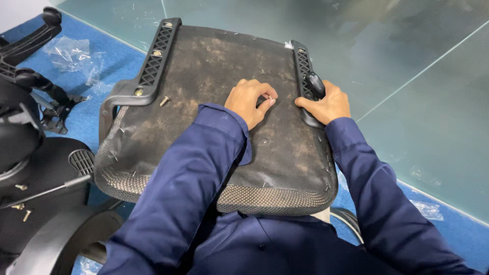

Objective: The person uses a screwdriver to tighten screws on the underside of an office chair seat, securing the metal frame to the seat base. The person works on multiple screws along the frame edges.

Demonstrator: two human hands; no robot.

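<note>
2 clear plastic bags (71, 53), prob empty

Blue floor mat (117, 61); crumpled clear plastic bag (71, 53) upper left. Black chair base (30, 30) beside it. Loose brass screws (21, 206) lower left.

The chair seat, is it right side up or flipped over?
Flipped over: the chair seat shows its dusty fabric underside with armrest brackets bolted on top.

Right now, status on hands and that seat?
Left hand pinching a small screw. Right hand gripping right armrest bracket. Seat upside down; loose bolt by left bracket.
</note>
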